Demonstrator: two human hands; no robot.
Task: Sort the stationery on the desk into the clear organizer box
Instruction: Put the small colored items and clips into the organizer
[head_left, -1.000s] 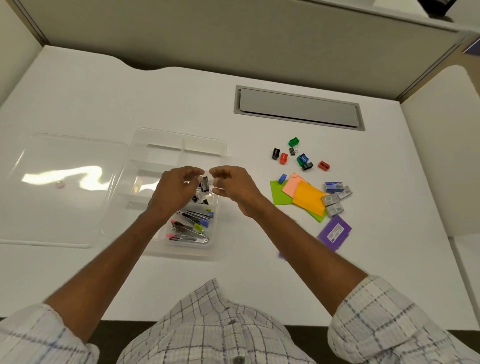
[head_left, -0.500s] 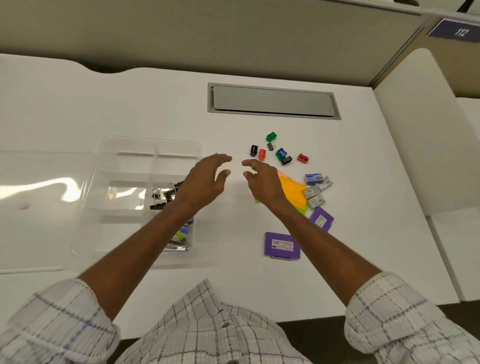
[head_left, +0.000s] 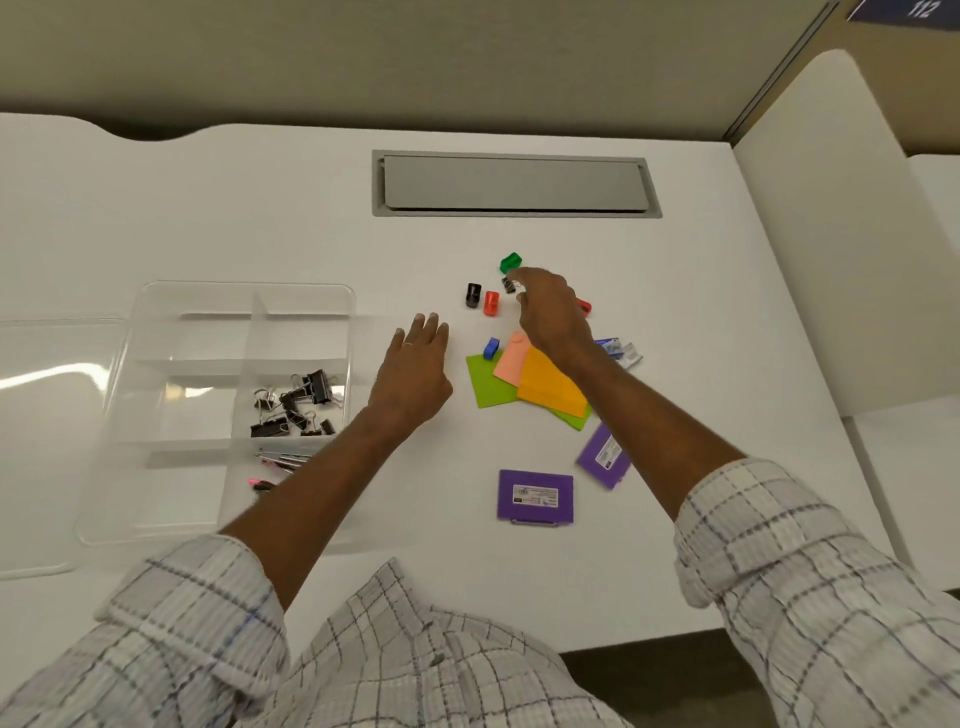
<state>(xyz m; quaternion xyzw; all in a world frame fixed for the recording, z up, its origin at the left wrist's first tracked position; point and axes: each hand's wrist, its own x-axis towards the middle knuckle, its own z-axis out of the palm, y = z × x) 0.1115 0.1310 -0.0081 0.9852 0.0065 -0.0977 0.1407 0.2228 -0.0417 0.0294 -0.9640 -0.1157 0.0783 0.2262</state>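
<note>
R hand (head_left: 550, 312) was held just right of frame ctr, fingers curled downward w/ the tips at a small dark clip (head_left: 508, 285). Whether the clip was gripped or only touched could not be told. L hand (head_left: 415, 364) was spread flat at frame ctr, fingers straight and relaxed, nothing held. It was placed btwn the clear box (head_left: 249, 292) and the paper notes.

Small items were scattered on the desk (head_left: 208, 208) round the R hand. A green sharpener (head_left: 510, 262) was seen just above the clip, and a black sharpener (head_left: 472, 295) and red sharpener (head_left: 491, 303) side by side just left of it. A blue sharpener (head_left: 491, 348) was set lower down, at the top edge of the green note (head_left: 488, 387). A pink note (head_left: 511, 358) and orange note (head_left: 548, 387) were overlapped on it, below the R wrist. Staple boxes (head_left: 621, 352) were partly shown right of the forearm. Two purple cases were laid lower right of ctr, one (head_left: 535, 496) in full view, the other (head_left: 605, 457) beside the R forearm.

The clear box was placed at frame left, divided into compartments. Black clips (head_left: 296, 405) were heaped in a mid-right compartment. The lid (head_left: 31, 441) was laid flat at the far left edge.
</note>
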